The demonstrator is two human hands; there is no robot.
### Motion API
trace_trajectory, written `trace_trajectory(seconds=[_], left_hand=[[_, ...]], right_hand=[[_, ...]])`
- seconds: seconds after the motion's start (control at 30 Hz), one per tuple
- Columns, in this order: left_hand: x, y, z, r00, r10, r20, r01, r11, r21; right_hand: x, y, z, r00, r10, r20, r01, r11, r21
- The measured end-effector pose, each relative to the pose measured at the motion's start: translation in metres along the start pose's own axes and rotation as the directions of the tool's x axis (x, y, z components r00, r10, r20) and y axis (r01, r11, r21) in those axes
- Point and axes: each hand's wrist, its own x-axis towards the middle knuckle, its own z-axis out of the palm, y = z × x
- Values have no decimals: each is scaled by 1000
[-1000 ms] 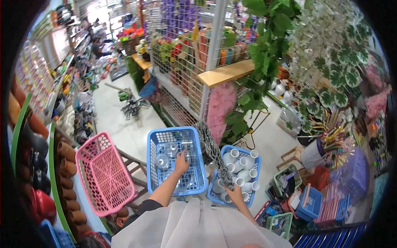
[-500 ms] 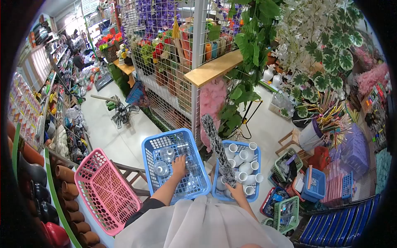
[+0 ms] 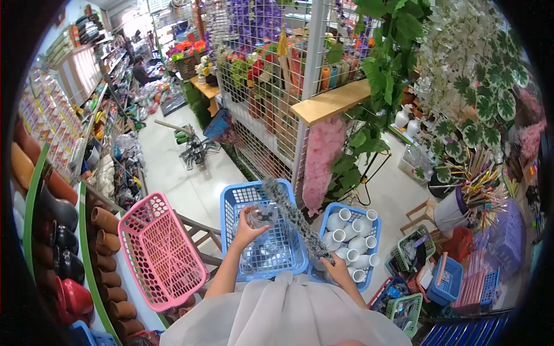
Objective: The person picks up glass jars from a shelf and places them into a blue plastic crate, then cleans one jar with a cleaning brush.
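My left hand [image 3: 248, 230] is closed around a clear glass vase [image 3: 264, 215], raised over a blue plastic basket [image 3: 226, 239]. More clear glassware [image 3: 265, 254] lies at the bottom of that basket. In my right hand [image 3: 339, 271] is the end of a grey fluffy duster [image 3: 297, 219]. The duster slants up and to the left, its far end overlapping the held vase's right side in this view. Just beyond my right hand, a second blue basket [image 3: 377, 230] is full of white vases [image 3: 359, 242] lying with their mouths upward.
A pink basket [image 3: 203, 277] stands at my left, beside shelves of terracotta pots [image 3: 107, 240]. Ahead rises a white wire-grid partition [image 3: 262, 150] with a wooden ledge [image 3: 332, 102]. Small baskets [image 3: 444, 282] crowd the right. Another person [image 3: 140, 72] is far back at left.
My left hand has come up from inside the basket with a clear glass vase in it. The duster's far end has swung left toward that vase. The view has turned left.
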Motion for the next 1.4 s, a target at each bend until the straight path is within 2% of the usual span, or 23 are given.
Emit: trace_trajectory(seconds=[0.07,0.13,0.17,0.2,0.27,0.3,0.43,0.53,0.6,0.7,0.77,0.87,0.93,1.0,1.07,1.13,1.17,1.2,1.23,1.27,1.33,1.37,1.4], left_hand=[[5,13,-7,1000,21,13,-20,999,-28],[4,35,-11,992,-124,-27,115,966,-233],[2,42,-13,988,-153,-7,144,941,-308],[-1,52,-12,988,-151,-19,138,941,-309],[-7,75,-5,990,-85,114,141,692,-708],[-7,72,-3,990,-110,83,137,726,-674],[-7,57,-5,972,-197,127,234,827,-511],[-11,75,-6,981,-163,103,193,801,-567],[-18,83,-2,987,-140,80,160,796,-584],[-28,79,2,956,-191,221,282,802,-526],[-37,66,5,961,-198,194,272,800,-534],[-46,61,5,972,-185,144,233,824,-516],[-55,66,8,984,-133,120,178,787,-591],[-70,72,19,975,-169,146,223,756,-615],[-84,83,35,965,-206,164,261,834,-486],[-90,80,34,966,-199,164,256,823,-507],[-93,80,31,972,-200,123,234,841,-487],[-95,87,31,977,-199,80,213,857,-470],[-101,99,36,989,-110,98,147,800,-581],[-106,98,39,990,-110,93,144,798,-585],[-114,97,45,979,-167,113,201,841,-502],[-118,97,47,980,-167,107,198,842,-502],[-122,105,52,977,-196,79,211,900,-381]], right_hand=[[-3,-13,-11,999,-13,37,16,997,-72],[-6,-25,-22,996,-20,84,37,978,-206],[-5,-19,-26,993,-102,52,113,949,-293],[-4,-14,-32,992,-109,62,122,947,-296],[-4,-8,-42,989,-137,56,147,945,-293],[-4,-18,-48,996,-32,81,57,942,-331],[-19,-31,-46,996,-84,40,93,937,-336],[-36,-39,-54,977,-179,116,209,913,-350],[-41,-36,-68,993,-94,68,115,884,-452],[-37,-17,-71,985,-172,19,163,882,-441],[-41,-12,-76,978,-207,-10,179,867,-465],[-58,15,-84,959,-252,130,282,891,-357],[-62,20,-97,960,-235,151,276,875,-397],[-63,25,-103,986,-160,42,163,890,-425],[-70,27,-101,989,-147,23,144,902,-407],[-76,45,-96,966,-228,121,253,932,-260],[-77,60,-98,907,-400,135,422,841,-338],[-81,55,-102,906,-399,139,422,842,-335],[-84,51,-110,956,-257,140,291,885,-364],[-86,45,-116,985,-110,136,156,905,-395],[-85,43,-121,983,-147,107,180,877,-446],[-83,49,-118,982,-186,28,182,906,-382],[-82,50,-115,975,-217,-56,189,931,-313]])
